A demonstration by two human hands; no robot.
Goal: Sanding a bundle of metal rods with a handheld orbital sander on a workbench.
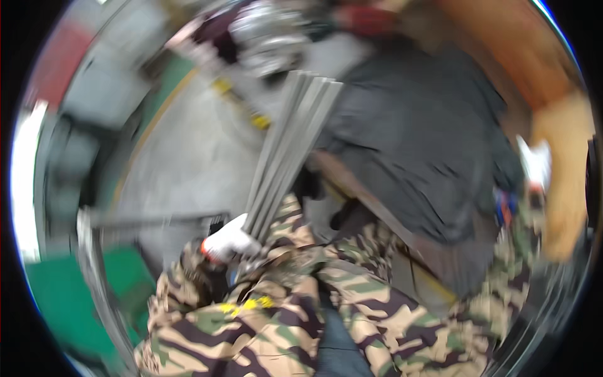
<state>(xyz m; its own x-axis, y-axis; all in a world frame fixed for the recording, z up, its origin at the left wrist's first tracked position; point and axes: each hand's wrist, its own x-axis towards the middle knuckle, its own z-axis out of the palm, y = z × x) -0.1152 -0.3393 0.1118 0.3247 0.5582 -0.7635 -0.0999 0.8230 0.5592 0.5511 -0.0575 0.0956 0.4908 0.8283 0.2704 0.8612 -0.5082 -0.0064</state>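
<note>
The picture is smeared by motion. My left hand (230, 242), in a white glove with an orange cuff, is closed around the lower end of a bundle of long flat grey metal strips (290, 144). The bundle slants up and away toward the top centre. My right hand (536, 164), also in a white glove, is out at the far right edge next to a tan block (565, 182). It is too blurred to tell whether it holds anything. Both forearms wear camouflage sleeves (282, 314).
A dark cloth or sheet (414, 132) lies on the right over a brown plank (370, 201). There is grey concrete floor (188, 157) on the left, with a yellow-and-black strip (242, 107). A silvery machine part (270, 34) sits at the top, and a green surface (59, 295) at the lower left.
</note>
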